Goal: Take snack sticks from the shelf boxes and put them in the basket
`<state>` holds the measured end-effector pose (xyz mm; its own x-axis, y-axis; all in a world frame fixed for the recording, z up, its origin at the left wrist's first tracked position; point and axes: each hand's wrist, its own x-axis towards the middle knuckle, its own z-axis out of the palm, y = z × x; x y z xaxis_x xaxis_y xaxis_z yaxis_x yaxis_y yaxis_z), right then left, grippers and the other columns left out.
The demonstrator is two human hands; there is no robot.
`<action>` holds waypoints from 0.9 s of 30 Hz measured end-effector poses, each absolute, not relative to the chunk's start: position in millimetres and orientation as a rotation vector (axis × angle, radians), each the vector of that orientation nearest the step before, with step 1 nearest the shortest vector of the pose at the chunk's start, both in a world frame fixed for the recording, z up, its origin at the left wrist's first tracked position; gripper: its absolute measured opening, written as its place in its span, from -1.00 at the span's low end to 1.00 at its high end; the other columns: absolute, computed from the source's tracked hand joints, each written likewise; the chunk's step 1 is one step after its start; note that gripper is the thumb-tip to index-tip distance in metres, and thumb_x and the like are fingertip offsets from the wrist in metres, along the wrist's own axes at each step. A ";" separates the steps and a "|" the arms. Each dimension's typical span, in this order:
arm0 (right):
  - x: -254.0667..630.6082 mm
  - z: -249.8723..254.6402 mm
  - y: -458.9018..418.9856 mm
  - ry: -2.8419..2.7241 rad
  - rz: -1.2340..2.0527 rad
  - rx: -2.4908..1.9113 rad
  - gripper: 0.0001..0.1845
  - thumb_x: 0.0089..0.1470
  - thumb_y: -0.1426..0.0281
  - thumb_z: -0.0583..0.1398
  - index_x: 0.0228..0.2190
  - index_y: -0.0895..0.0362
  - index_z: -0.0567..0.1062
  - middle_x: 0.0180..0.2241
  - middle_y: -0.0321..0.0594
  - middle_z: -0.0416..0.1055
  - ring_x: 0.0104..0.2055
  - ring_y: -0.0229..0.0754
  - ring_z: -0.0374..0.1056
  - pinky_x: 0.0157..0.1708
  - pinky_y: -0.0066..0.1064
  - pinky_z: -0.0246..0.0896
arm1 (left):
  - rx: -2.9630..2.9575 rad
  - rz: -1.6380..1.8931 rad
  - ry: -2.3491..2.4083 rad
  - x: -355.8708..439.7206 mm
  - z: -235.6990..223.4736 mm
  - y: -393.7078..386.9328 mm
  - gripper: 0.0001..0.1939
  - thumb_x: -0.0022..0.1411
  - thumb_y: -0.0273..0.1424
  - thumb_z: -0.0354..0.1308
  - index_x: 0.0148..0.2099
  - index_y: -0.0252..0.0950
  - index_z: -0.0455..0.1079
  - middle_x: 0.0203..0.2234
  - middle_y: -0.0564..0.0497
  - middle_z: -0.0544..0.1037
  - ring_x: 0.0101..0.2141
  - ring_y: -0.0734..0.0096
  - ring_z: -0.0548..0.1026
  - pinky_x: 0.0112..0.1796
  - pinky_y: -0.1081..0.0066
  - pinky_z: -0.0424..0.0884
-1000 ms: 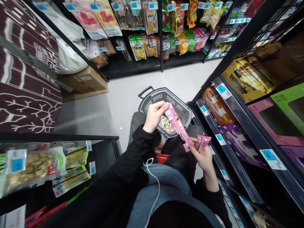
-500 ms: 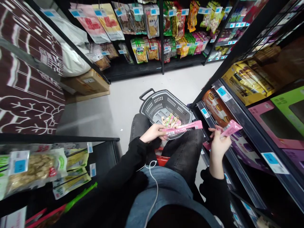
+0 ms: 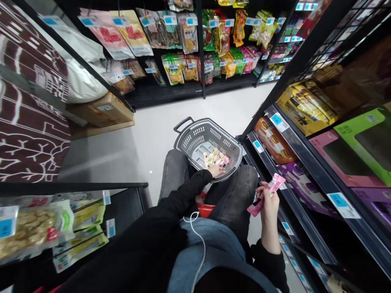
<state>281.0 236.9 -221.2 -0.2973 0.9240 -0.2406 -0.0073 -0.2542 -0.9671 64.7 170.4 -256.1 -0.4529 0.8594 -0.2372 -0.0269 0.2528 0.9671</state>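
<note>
Fingers curled, my right hand [image 3: 270, 203] grips pink wrapping [image 3: 255, 208] beside my right knee, one end jutting up past my fingers and the other hanging below. My grip covers the middle, so I can't tell whether it is one packet or several, and the print is too small to read.

My left hand [image 3: 216, 171] reaches over the near rim into the grey basket [image 3: 210, 122], touching the heap of small packets [image 3: 211, 158]. Its fingertips are lost among the wrappers, pink ones nearest; I can't tell whether they are closed on anything. The heap lies on the basket floor toward me, some pieces green, some cream, too jumbled to count.

Between my thighs shows something red [image 3: 206, 210], mostly hidden by my legs and clothes. A white cable [image 3: 200, 244] runs down my front and out at the bottom edge. On my right, the shelf holds a pink box [image 3: 324, 142] and a green box [image 3: 363, 126], the green one cut off by the frame; their windows are too dark to see through. On my left, a clear bag [image 3: 33, 228] is cropped at the edge, its front partly covered by a price tag.
</note>
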 end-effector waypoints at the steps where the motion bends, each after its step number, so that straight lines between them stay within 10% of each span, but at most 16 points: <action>1: 280.1 -219.7 236.7 -1.189 1.713 -1.154 -0.55 -0.11 0.09 0.25 -0.28 0.17 0.36 -0.56 -0.35 0.37 -0.64 -0.36 0.21 -0.59 -0.47 0.11 | 0.797 1.257 1.636 71.8 -255.7 169.8 -0.66 0.24 -0.26 0.08 -0.02 -0.37 0.34 -0.12 -0.05 0.44 -0.17 0.29 0.46 -0.17 0.24 0.44; 15: 223.1 -171.8 216.7 -1.019 1.972 -0.977 -0.69 -0.06 0.18 0.25 -0.32 0.11 0.38 -0.46 -0.34 0.30 -0.45 -0.33 0.24 -0.40 -0.45 0.17 | 0.574 1.114 1.122 144.5 -189.7 123.3 -0.52 -0.04 -0.06 0.25 -0.28 -0.38 0.32 -0.49 -0.01 0.49 -0.45 0.37 0.51 -0.42 0.36 0.46; 27: 234.9 -171.6 228.7 -1.566 1.751 -1.027 -0.72 -0.04 0.19 0.21 -0.37 0.14 0.38 -0.52 -0.36 0.23 -0.49 -0.32 0.12 -0.47 -0.48 0.05 | 0.316 1.198 0.692 133.3 -173.3 108.4 -0.48 0.11 -0.13 0.18 -0.02 -0.44 0.31 -0.41 -0.20 0.58 -0.61 0.48 0.46 -0.65 0.55 0.31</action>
<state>234.9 228.7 -171.6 -0.5427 0.8227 -0.1693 0.0770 -0.1520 -0.9854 133.3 108.4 -173.3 0.1933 0.9266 -0.3225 -0.7426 0.3530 0.5691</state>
